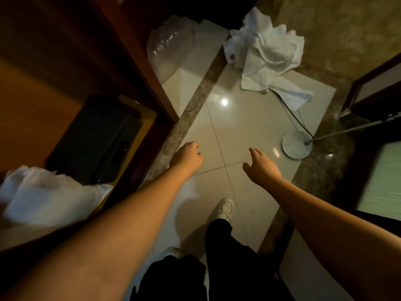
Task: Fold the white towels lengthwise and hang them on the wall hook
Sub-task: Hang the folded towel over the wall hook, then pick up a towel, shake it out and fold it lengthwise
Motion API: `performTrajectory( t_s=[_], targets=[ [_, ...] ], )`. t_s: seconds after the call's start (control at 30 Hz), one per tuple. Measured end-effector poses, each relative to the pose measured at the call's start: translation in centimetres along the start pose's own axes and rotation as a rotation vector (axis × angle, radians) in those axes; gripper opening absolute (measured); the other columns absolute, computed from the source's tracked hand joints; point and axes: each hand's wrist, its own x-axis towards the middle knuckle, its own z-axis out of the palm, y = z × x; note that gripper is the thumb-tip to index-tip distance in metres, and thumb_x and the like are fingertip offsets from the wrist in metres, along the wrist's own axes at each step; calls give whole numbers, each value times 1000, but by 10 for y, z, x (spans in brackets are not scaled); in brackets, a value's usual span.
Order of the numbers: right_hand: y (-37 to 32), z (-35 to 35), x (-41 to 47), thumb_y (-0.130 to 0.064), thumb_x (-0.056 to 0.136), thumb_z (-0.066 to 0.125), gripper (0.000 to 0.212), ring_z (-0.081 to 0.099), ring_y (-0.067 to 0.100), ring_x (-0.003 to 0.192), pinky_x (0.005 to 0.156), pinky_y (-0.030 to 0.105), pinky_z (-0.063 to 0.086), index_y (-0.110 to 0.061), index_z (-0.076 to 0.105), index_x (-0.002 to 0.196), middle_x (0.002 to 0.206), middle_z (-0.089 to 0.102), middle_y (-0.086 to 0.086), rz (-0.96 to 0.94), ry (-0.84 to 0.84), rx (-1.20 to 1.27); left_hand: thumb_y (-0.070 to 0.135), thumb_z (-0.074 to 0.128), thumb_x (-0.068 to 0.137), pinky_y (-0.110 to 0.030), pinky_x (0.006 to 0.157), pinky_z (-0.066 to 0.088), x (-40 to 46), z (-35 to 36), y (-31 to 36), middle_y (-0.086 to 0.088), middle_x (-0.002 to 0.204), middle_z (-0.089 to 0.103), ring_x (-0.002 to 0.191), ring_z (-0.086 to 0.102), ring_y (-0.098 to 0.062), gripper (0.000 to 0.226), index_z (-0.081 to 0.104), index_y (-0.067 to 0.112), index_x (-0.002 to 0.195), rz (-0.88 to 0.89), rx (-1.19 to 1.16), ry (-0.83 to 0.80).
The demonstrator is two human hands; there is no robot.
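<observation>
On the pale tiled floor ahead, against the far wall, a crumpled heap of white towels is lying unfolded, one corner trailing over a black cable that is running to a round lamp base. Both arms are reaching forward and down, well short of that heap. The left hand is hanging with its fingers loosely curled, and the right hand is spreading with fingers relaxed and thumb out; neither is gripping anything. Another white towel is lying bunched on a wooden ledge at the left edge. No wall hook is showing in this view. By my reading, the person is going for the next towel, so folding is not yet starting. The next move is likely calling for stepping closer, bending, and lifting one towel clear of the cable without dragging the lamp
</observation>
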Motion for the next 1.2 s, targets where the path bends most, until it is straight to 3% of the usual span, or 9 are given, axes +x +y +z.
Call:
performTrajectory(
  t_s=[0.2, 0.37, 0.47, 0.63, 0.83, 1.0, 1.2],
  targets=[
    [38, -38, 111, -40, 100, 52, 68, 41, 33, 142, 112, 47, 37, -13, 26, 157, 161, 35, 9, 3, 61, 24, 23, 45, 103, -39, 92, 45, 112, -14, 68, -9, 149, 45, 126, 51, -33, 45, 44, 13, 146, 78, 75, 71],
    [61, -70, 198, -41, 101, 49, 69, 37, 31, 144, 113, 45, 35, -13, 24, 158, 163, 30, 7, 70, 106, 93, 28, 47, 102, -37, 97, 41, 200, -14, 119, -9, 154, 42, 132, 47, -32, 51, 40, 13, 150, 110, 31, 55],
    [72, -90, 252, -40, 100, 49, 69, 35, 30, 145, 113, 45, 34, -14, 24, 159, 164, 29, 7, 115, 130, 141, 29, 47, 100, -32, 86, 37, 261, -14, 144, -7, 153, 43, 129, 50, -30, 53, 39, 16, 151, 113, -40, 53],
    [92, -120, 355, -41, 101, 48, 66, 40, 30, 142, 107, 42, 39, -16, 25, 158, 164, 27, 5, 225, 155, 220, 30, 48, 99, -36, 95, 43, 382, -14, 192, -10, 149, 47, 127, 53, -32, 53, 42, 14, 149, 163, -74, -20],
    [123, -123, 477, -36, 99, 54, 66, 39, 31, 143, 111, 42, 37, -14, 30, 157, 161, 34, 9, 394, 181, 322, 30, 50, 97, -30, 83, 35, 520, 7, 233, -14, 143, 52, 123, 54, -35, 51, 45, 14, 144, 250, 9, -77],
    [164, -101, 574, -30, 95, 59, 67, 41, 33, 140, 110, 41, 37, -10, 35, 154, 157, 39, 13, 356, 188, 337, 30, 55, 93, -29, 79, 36, 621, 64, 253, -12, 141, 50, 120, 55, -34, 56, 43, 17, 146, 251, 18, -135],
    [218, -62, 693, -25, 94, 66, 68, 40, 31, 141, 113, 40, 34, -14, 36, 154, 157, 38, 13, 222, 146, 255, 25, 57, 92, -38, 101, 40, 739, 151, 266, -10, 150, 38, 134, 40, -32, 58, 42, 17, 147, 294, 117, -141]
  ],
)
